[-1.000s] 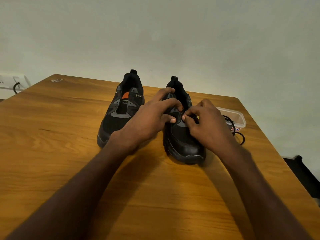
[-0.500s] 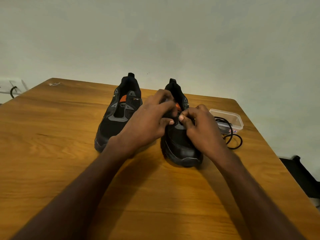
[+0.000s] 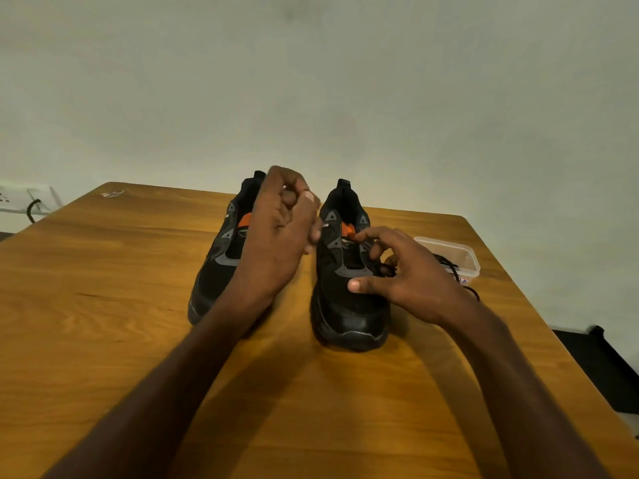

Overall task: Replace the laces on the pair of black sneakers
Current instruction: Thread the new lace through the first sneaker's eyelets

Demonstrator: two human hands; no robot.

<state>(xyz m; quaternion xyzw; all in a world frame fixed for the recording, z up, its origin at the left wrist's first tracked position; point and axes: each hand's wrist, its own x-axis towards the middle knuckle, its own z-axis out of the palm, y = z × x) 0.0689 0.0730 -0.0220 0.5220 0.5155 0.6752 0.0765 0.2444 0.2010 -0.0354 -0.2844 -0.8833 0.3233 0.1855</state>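
Two black sneakers with grey trim and orange tongue tabs stand side by side, toes toward me, with no lacing visible across their eyelets. My left hand [image 3: 281,233] is raised between the left sneaker [image 3: 214,281] and the right sneaker [image 3: 345,319]. Its fingers are curled and the thumb is pinched against the forefinger, as on a thin black lace that I can hardly make out. My right hand [image 3: 411,281] rests on the right sneaker. Its thumb presses the toe upper and its fingers are spread loosely over the eyelets.
A clear plastic container [image 3: 463,252] sits on the wooden table [image 3: 103,288] right of the sneakers, and a black lace [image 3: 472,292] trails out of it. A wall socket [image 3: 20,198] is at far left. Beyond the table's right edge sits a dark object [image 3: 605,361].
My left hand has lifted up and away from the right sneaker's eyelets. My right hand has loosened its pinch and spread over the sneaker. The view has tilted up slightly.
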